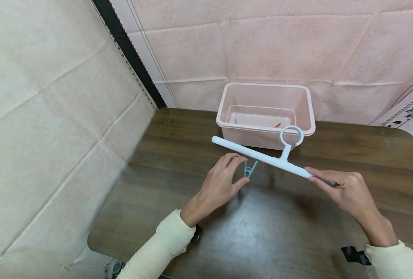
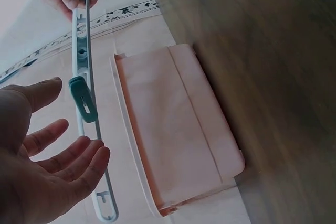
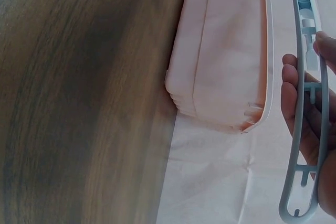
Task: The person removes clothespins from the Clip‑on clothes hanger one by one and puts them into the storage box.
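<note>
A light blue plastic hanger bar [image 1: 258,155] with an open ring hook [image 1: 286,131] on top is held up over the table, tilted down to the right. My right hand [image 1: 351,192] grips it near its right end; in the right wrist view, fingers and thumb take hold from either side of the frame [image 3: 294,140]. A teal clothes peg [image 2: 84,100] hangs at the bar's underside. My left hand [image 1: 222,178] is around the peg with thumb and fingers spread. The left wrist view has a gap between those fingertips and the peg.
Behind the bar, a pink plastic bin [image 1: 255,136] stands at the back of the brown wooden table [image 1: 164,174]. A small orange item [image 1: 277,124] lies inside it. Pale patterned cloth [image 1: 279,46] hangs behind and to the left.
</note>
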{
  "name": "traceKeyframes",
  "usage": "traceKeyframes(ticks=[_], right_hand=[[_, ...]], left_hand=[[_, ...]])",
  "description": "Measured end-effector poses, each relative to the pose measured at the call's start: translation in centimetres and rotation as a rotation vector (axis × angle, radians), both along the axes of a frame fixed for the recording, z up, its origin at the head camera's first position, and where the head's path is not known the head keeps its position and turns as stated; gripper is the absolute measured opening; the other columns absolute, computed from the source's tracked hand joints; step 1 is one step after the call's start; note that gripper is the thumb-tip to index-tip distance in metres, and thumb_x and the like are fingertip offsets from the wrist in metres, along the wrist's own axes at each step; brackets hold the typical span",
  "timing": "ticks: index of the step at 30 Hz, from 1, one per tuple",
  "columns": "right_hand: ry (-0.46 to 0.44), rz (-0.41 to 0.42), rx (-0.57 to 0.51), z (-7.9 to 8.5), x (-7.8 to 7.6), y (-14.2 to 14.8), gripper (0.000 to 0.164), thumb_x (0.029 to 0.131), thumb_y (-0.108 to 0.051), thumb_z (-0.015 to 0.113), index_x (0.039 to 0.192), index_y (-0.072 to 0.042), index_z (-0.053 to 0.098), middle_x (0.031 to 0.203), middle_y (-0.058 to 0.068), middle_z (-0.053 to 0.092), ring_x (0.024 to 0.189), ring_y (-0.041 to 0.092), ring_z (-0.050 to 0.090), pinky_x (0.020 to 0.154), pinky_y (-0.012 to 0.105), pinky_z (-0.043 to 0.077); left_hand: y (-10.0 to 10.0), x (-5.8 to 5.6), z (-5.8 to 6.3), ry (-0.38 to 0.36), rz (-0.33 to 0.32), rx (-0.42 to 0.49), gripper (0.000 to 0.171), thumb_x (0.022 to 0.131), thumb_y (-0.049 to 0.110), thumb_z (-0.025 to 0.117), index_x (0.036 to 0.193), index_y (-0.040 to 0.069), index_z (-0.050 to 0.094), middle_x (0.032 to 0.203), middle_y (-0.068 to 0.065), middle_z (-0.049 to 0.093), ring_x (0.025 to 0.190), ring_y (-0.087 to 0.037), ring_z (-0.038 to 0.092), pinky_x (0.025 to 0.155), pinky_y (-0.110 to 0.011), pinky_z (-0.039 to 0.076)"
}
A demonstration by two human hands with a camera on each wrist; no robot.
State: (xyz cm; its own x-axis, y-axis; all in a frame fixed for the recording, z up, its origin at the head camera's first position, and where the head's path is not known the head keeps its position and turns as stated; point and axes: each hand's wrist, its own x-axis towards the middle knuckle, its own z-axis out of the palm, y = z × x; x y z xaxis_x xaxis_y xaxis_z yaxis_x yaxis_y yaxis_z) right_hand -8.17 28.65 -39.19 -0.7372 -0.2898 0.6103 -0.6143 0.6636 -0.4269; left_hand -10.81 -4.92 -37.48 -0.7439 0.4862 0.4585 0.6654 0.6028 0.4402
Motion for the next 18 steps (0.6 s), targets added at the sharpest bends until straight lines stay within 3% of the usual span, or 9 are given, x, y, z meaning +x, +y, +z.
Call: traceKeyframes(ticks=[6,12,14,18], right_hand=[[0.044,0.015,-0.033,-0.24,-0.21,-0.02,0.023,0.082,-0.013,0.083,0.105,-0.011,0.081,0.088,0.006,0.075,0.066,-0.006,0.058,0.053,0.011,0.037],[0.053,0.026,-0.051,-0.27,-0.29,-0.26,0.02,0.086,-0.019,0.081,0.104,-0.01,0.081,0.089,0.006,0.076,0.075,-0.008,0.062,0.055,0.011,0.04],[0.057,0.032,-0.055,-0.22,-0.29,-0.35,0.021,0.088,-0.024,0.079,0.103,-0.009,0.081,0.089,0.006,0.076,0.077,-0.008,0.062,0.055,0.01,0.041],[0.074,0.048,-0.067,-0.07,-0.34,-0.58,0.031,0.093,-0.038,0.072,0.103,-0.009,0.081,0.09,0.007,0.076,0.082,-0.009,0.063,0.058,0.01,0.043]], left_hand=[[-0.11,0.28,-0.52,-0.036,0.043,0.026,0.051,0.083,0.02,0.085,0.126,0.005,0.061,0.12,-0.01,0.059,0.109,-0.022,0.059,0.09,-0.036,0.051],[-0.17,0.72,-0.97,-0.108,0.12,0.039,0.061,0.086,0.026,0.082,0.134,0.001,0.053,0.118,-0.012,0.063,0.108,-0.025,0.062,0.088,-0.04,0.052],[-0.17,0.82,-0.98,-0.156,0.133,0.046,0.063,0.087,0.029,0.081,0.136,0.001,0.051,0.119,-0.013,0.063,0.109,-0.026,0.062,0.087,-0.04,0.052],[-0.09,0.88,-0.84,-0.341,0.11,0.119,0.062,0.09,0.032,0.078,0.136,0.0,0.052,0.114,-0.011,0.065,0.103,-0.026,0.064,0.084,-0.035,0.053]])
